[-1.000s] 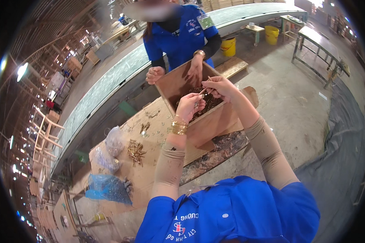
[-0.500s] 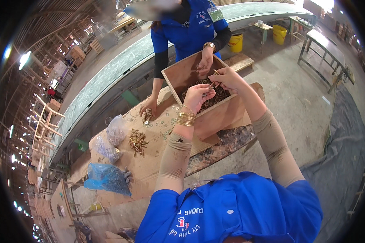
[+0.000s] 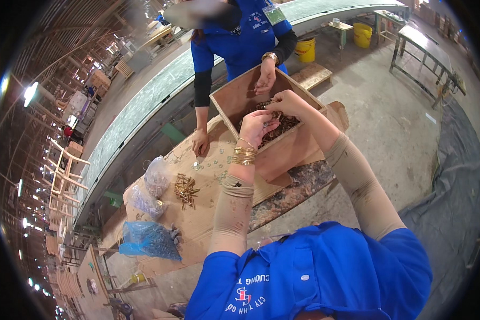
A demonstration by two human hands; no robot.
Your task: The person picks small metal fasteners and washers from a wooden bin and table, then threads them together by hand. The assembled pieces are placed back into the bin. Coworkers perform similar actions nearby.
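Over the wooden box (image 3: 288, 156), my left hand (image 3: 256, 129) is palm up with curled fingers, a small greyish thing showing at its fingertips. My right hand (image 3: 288, 103) is closed in a pinch just beside and beyond it; what it grips is hidden. Below both hands, small brown metal hardware (image 3: 287, 126) fills the bottom of the box. Loose washers (image 3: 214, 164) lie on the cardboard (image 3: 197, 226) left of my left forearm. A pile of brass-coloured bolts or screws (image 3: 185, 191) lies nearer me.
Across the box stands a co-worker, one hand (image 3: 265, 82) over its far side, the other (image 3: 200, 143) touching the cardboard. Clear plastic bags (image 3: 149, 202) and a blue bag (image 3: 146, 240) lie at left. Behind runs a long pale-topped table (image 3: 160, 80); yellow buckets (image 3: 305, 50) stand beyond.
My right hand has moved slightly left and in; the brass bolt seen in it before no longer shows. The bolts under the co-worker's hand on the cardboard are gone from there.
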